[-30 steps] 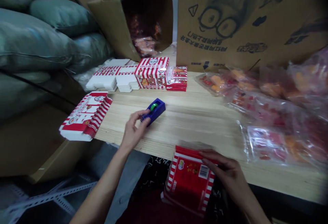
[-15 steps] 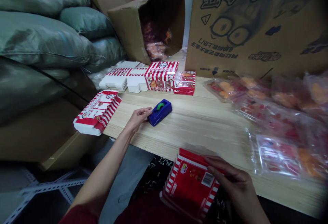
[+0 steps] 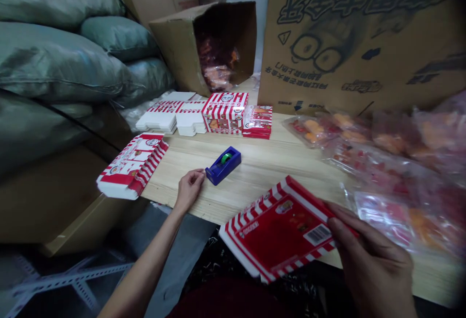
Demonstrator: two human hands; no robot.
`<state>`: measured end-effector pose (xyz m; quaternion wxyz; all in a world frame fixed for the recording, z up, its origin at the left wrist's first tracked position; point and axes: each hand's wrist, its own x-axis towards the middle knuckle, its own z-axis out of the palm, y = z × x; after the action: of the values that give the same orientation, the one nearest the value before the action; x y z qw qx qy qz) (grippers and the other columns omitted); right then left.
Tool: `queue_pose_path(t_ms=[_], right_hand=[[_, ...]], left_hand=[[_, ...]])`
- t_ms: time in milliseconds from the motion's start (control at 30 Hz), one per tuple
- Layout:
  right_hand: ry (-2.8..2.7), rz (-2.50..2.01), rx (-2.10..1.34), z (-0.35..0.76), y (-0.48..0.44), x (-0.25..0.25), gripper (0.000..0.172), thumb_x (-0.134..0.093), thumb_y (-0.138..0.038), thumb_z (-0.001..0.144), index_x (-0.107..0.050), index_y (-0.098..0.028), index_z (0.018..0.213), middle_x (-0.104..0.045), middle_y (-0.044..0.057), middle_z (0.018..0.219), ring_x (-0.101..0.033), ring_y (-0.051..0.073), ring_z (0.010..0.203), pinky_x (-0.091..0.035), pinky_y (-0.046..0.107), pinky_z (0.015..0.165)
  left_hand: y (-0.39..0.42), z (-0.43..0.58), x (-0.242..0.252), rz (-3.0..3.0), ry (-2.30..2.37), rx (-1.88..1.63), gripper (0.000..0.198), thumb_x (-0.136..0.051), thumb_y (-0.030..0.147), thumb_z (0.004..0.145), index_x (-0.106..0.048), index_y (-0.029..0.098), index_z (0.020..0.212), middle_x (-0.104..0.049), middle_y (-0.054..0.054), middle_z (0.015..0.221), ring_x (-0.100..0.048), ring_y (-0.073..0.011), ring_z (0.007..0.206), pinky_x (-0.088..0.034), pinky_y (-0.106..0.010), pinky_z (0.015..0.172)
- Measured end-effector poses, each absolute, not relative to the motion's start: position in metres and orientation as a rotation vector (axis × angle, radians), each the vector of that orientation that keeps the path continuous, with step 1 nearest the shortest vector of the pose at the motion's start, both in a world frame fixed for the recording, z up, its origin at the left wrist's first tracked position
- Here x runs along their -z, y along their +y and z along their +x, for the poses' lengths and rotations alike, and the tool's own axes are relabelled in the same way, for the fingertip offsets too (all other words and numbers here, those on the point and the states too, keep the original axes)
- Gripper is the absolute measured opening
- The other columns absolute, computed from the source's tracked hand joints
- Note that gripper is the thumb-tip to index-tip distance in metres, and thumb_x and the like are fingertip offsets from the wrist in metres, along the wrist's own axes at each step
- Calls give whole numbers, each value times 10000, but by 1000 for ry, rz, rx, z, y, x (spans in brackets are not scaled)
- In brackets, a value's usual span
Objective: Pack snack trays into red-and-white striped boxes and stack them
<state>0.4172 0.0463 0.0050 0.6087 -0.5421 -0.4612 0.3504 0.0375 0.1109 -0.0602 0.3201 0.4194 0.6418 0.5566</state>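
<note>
Wooden counter (image 3: 269, 162), bare wood between blue tape dispenser (image 3: 223, 171) and clear plastic packets (image 3: 382, 162) at right. Left hand (image 3: 190, 189) pinched narrow just beside dispenser's near end; can't tell if tape's held. Right hand (image 3: 371, 255) grips red-striped carton (image 3: 276, 233) by one end, tilted, across counter's front edge.

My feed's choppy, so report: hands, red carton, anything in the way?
Right hand holding red carton, tilted. Left hand pinched beside blue tape dispenser; anything held there unclear. Transparent bags near right hand, none between the hands.
</note>
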Motion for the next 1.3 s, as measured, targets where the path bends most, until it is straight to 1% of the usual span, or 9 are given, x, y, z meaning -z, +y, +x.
queue_pose_path(t_ms=[133, 267, 433, 533, 667, 933, 1133, 1233, 1300], right_hand=[[-1235, -1145, -351, 404, 45, -38, 285, -770, -188, 891, -790, -371, 1107, -772, 3, 1194, -717, 277, 1135, -554, 552, 1073], [-1515, -1046, -192, 391, 50, -39, 499, -674, -84, 936, -706, -449, 1274, -736, -15, 1292, -726, 259, 1130, -612, 487, 984], [-1611, -946, -167, 381, 50, -30, 637, -657, -26, 926, -633, -489, 1362, -715, -37, 1339, -727, 247, 1142, -639, 444, 951], [-1604, -941, -190, 382, 48, -28, 653, -642, -24, 934, -615, -500, 1380, -719, -27, 1310, -725, 240, 1131, -647, 431, 937], [-1728, -937, -275, 393, 51, -31, 668, -568, -38, 977, -513, -459, 1493, -669, 39, 1305, -671, 230, 1178, -631, 414, 959], [-1782, -959, -434, 408, 52, -53, 555, -506, -71, 1014, -600, -427, 1429, -616, 63, 1250, -642, 208, 1136, -607, 366, 913], [-1374, -1125, -573, 419, 45, -57, 301, -631, -263, 998, -744, -337, 1267, -666, 46, 1168, -637, 193, 1072, -558, 309, 832], [-1012, -1245, -666, 431, 53, -31, 341, -739, -388, 918, -760, -293, 1245, -712, 45, 1215, -653, 198, 1068, -532, 338, 909], [-712, -1254, -797, 438, 63, -6, 458, -831, -448, 804, -773, -262, 1218, -755, 51, 1194, -683, 199, 1013, -534, 369, 949]], left_hand=[[89, 87, 8, 1145, 1638, -1591, 279, -758, 442, 860, -749, 184, 966, -733, -27, 845, -675, -184, 782, -557, -324, 819], [53, 171, -59, 1170, 1316, -1633, 198, -728, 333, 920, -760, 260, 1101, -716, 11, 777, -675, -155, 722, -583, -300, 752], [49, 237, -74, 965, 980, -1433, 910, -812, 312, 844, -314, 302, 1605, -732, 24, 765, -699, -170, 656, -627, -318, 685], [62, 241, -56, 894, 959, -1383, 1049, -854, 336, 806, -206, 259, 1626, -744, 18, 742, -716, -170, 654, -630, -309, 695], [69, 234, -47, 890, 959, -1256, 1004, -865, 383, 791, -274, 249, 1592, -769, -12, 747, -716, -174, 612, -618, -303, 645], [77, 227, -44, 1275, 1166, -1282, 567, -828, 355, 840, -606, 261, 1353, -541, 100, 504, -493, -105, 439, -417, -236, 466], [81, 208, -32, 1853, 1379, -1315, 461, -691, 390, 975, -590, 284, 1412, -633, 61, 664, -577, -123, 576, -487, -264, 606], [100, 167, -18, 2072, 1718, -1303, 505, -660, 410, 985, -552, 220, 1440, -741, -86, 1113, -688, -232, 1024, -552, -377, 926], [115, 133, -4, 2149, 2108, -1131, 644, -737, 431, 918, -524, 161, 1463, -627, -189, 1401, -558, -368, 1307, -459, -526, 1099]])
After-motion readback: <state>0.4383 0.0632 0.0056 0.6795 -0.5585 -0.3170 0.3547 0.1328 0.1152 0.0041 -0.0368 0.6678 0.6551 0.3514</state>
